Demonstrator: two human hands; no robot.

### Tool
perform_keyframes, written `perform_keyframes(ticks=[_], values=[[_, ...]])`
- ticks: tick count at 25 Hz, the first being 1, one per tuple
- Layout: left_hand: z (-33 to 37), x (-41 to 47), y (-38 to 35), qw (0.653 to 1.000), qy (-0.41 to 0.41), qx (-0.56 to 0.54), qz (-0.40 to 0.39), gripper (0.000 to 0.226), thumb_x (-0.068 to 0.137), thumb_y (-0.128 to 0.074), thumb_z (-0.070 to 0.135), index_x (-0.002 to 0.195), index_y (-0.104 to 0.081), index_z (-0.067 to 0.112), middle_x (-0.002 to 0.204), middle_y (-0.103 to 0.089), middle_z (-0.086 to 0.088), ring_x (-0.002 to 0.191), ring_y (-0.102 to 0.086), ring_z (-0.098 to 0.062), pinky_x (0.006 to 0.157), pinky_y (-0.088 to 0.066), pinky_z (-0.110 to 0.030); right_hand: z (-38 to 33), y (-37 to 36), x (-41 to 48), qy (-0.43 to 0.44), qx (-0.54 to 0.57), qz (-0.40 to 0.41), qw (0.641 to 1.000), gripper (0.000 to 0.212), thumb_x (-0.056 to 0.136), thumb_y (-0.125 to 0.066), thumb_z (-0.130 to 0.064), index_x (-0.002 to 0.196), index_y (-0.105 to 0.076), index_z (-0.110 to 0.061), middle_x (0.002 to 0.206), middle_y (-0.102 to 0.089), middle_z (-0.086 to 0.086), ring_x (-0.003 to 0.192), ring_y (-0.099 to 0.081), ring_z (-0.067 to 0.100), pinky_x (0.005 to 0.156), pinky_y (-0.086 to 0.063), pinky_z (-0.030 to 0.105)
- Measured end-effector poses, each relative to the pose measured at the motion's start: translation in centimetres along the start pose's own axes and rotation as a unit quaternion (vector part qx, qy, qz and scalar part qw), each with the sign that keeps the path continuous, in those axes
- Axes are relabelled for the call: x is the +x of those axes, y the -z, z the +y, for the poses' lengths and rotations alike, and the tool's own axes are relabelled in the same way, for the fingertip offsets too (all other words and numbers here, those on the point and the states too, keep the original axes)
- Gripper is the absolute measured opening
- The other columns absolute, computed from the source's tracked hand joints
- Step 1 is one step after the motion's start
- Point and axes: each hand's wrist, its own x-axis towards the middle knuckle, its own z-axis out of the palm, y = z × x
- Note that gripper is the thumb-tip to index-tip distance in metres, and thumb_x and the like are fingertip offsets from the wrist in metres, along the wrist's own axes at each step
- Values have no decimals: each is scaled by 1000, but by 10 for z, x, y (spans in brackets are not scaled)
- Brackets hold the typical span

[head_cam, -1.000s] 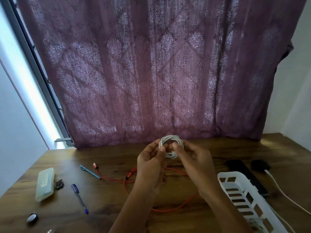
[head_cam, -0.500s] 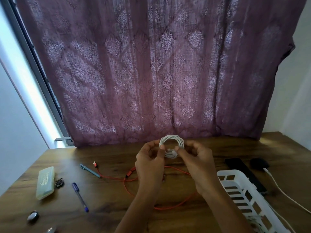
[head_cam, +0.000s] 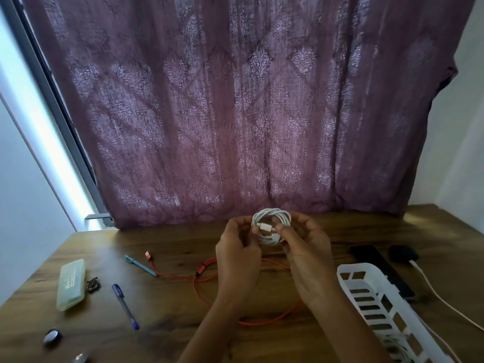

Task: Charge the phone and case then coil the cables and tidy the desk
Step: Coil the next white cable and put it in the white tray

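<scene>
I hold a coiled white cable [head_cam: 272, 218] above the wooden desk [head_cam: 170, 323], in front of the curtain. My left hand [head_cam: 238, 255] grips the coil's left side and my right hand [head_cam: 306, 255] pinches its right side; a white plug end lies across the coil's middle. An orange cable [head_cam: 204, 289] lies loose on the desk under my hands. On the right lie a dark phone [head_cam: 379, 268] and a dark case [head_cam: 403, 254] with a white cable [head_cam: 440, 297] plugged into it.
A white slotted basket [head_cam: 377, 305] stands at the right front. On the left lie a pale green box [head_cam: 72, 284], two pens [head_cam: 125, 306] [head_cam: 140, 265], a small dark trinket [head_cam: 93, 285] and a round metal object [head_cam: 52, 336]. A purple curtain [head_cam: 235, 113] hangs behind the desk.
Both hands have turned the white coil a little, and the white plug end now shows across its middle. The hands stay in the same spot.
</scene>
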Motion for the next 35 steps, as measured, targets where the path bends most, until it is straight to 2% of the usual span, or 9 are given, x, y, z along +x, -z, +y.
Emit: perform_keyframes(ticks=[2, 5, 7, 11, 16, 21, 26, 31, 35], values=[[-2, 5, 3, 996, 24, -64, -51, 13, 91, -53, 5, 97, -62, 12, 85, -70, 1, 77, -67, -8, 65, -51, -12, -1, 0, 1, -23, 25, -15, 999, 25, 82, -62, 1, 106, -59, -5, 98, -71, 14, 95, -68, 25, 81, -55, 34], [-1, 10, 10, 932, 138, -300, -151, 19, 92, -46, -1, 105, -60, -3, 88, -72, -11, 83, -69, -18, 73, -57, -24, -4, 8, 6, -50, 69, -36, 996, 32, 82, -60, 4, 112, -53, -5, 100, -69, 13, 87, -70, 19, 70, -57, 25], [-3, 11, 12, 916, 156, -336, -154, 20, 91, -47, -2, 106, -60, -5, 87, -72, -11, 80, -70, -17, 71, -57, -24, -2, 12, 7, -25, 15, -38, 999, 28, 82, -62, 0, 108, -56, -6, 98, -69, 12, 88, -70, 21, 75, -56, 29], [-6, 11, 12, 922, 151, -329, -135, 23, 86, -54, 1, 107, -60, -5, 87, -72, -12, 77, -70, -16, 68, -57, -23, 4, 16, 5, 30, -129, -16, 991, 17, 83, -66, -15, 99, -67, -10, 92, -73, 8, 92, -69, 22, 85, -54, 36], [-12, 12, 14, 934, 141, -305, -125, 25, 84, -57, 4, 107, -62, -3, 98, -70, -18, 82, -70, -17, 72, -58, -24, 5, 22, -2, 11, -98, -31, 995, 17, 86, -61, -11, 101, -67, -7, 94, -73, 8, 90, -69, 18, 72, -57, 23], [-20, 8, 12, 933, 151, -289, -152, 36, 71, -64, 18, 104, -66, 2, 97, -73, -11, 90, -69, -18, 77, -57, -25, 3, 34, -11, 12, -134, -7, 991, 15, 85, -61, -6, 97, -69, -6, 93, -73, 9, 87, -70, 20, 71, -58, 27], [-35, -9, -9, 933, 176, -263, -173, 26, 70, -67, 18, 93, -69, 7, 87, -74, -9, 83, -68, -22, 61, -53, -21, 0, 59, -27, -1, -179, 40, 983, 19, 82, -66, -10, 100, -69, -15, 88, -74, 1, 82, -71, 14, 67, -57, 25], [-65, -45, -48, 914, 218, -237, -247, 18, 79, -64, 8, 95, -70, 4, 94, -74, -10, 90, -70, -21, 78, -56, -30, 16, 111, -54, -36, -235, 152, 959, 21, 79, -70, -5, 99, -71, -11, 91, -74, 3, 84, -71, 16, 67, -58, 27], [-81, -71, -85, 912, 236, -166, -293, 17, 83, -63, 12, 98, -72, 13, 98, -73, -4, 96, -68, -20, 89, -53, -39, 8, 160, -60, -75, -246, 203, 945, 17, 80, -67, -1, 94, -70, -9, 90, -73, 4, 80, -71, 16, 62, -55, 21]])
